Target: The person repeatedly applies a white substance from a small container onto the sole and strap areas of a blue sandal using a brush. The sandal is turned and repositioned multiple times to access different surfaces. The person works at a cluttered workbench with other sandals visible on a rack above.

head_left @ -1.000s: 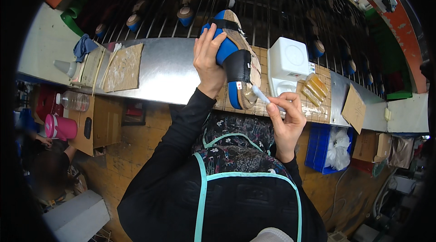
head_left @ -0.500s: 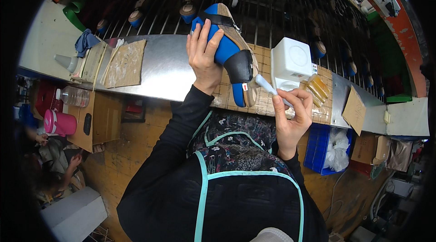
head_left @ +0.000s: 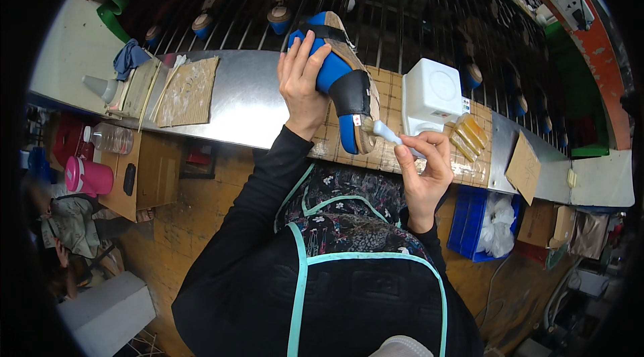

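Observation:
My left hand [head_left: 302, 95] is closed around a blue shoe last [head_left: 329, 75] with black straps [head_left: 351, 97] and a tan sole, tilted with its underside toward the right. A small white sticker [head_left: 357, 120] marks its lower end. Between the thumb and fingers of my right hand [head_left: 426, 176] is a brush with a pale blue handle [head_left: 387, 132]. The bristles touch the sole close to that lower end. Just beyond my right hand stands a white plastic container [head_left: 433, 92], with amber translucent blocks [head_left: 469, 137] beside it.
A metal-topped bench [head_left: 248, 92] runs across in front of me, partly covered by a patterned board [head_left: 389, 156]. Behind it, dark rods [head_left: 245, 22] carry several blue lasts. Cardboard [head_left: 188, 92] lies at left. A blue crate [head_left: 466, 223] sits below right; another person is lower left.
The brush has moved left and slightly down, onto the sole near the last's lower end. The last has turned slightly. At lower left, the other person has shifted.

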A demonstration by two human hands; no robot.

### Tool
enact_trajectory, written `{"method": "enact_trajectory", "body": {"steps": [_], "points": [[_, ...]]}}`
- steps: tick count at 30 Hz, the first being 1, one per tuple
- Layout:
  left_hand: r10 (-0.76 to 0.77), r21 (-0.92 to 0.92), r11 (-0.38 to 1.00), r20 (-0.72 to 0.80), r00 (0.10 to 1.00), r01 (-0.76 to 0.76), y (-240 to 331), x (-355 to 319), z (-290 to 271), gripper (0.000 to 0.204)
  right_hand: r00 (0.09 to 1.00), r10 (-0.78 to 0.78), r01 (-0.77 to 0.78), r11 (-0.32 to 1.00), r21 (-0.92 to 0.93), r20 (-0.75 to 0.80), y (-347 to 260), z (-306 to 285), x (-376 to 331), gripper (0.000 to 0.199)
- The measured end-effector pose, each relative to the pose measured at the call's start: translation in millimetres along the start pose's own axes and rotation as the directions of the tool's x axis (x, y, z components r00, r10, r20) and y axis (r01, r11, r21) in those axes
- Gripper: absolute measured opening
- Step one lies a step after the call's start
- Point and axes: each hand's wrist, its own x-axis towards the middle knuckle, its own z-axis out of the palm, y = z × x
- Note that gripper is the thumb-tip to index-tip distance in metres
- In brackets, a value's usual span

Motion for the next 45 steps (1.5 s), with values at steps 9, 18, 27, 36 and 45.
{"method": "enact_trajectory", "body": {"steps": [9, 18, 27, 36, 45], "points": [[-0.175, -0.031, 0.982, 0.198, 0.964, 0.185, 18, -1, -2, 0.053, 0.997, -0.078, 0.078, 0.997, -0.007, -0.023, 1, 0, 8, 0.017], [-0.264, -0.241, 0.876, 0.483, 0.835, 0.417, 39, 7, -14, 0.035, 0.981, -0.195, 0.195, 0.981, 0.01, -0.005, -1, -1, 31, 0.018], [-0.072, -0.327, 0.872, 0.651, 0.755, 0.364, 27, -7, -12, 0.052, 0.972, -0.213, 0.208, 0.976, 0.058, 0.102, -3, -2, 56, 0.017], [-0.049, -0.272, 0.526, 0.936, 0.347, 0.806, 38, 2, -29, 0.065, 0.963, -0.196, 0.185, 0.98, 0.073, 0.187, 1, -3, 62, 0.016], [0.121, -0.24, 0.418, 0.971, 0.208, 0.876, 47, 0, -41, 0.059, 0.953, -0.182, 0.178, 0.983, 0.036, 0.243, 9, -15, 59, 0.017]]}}
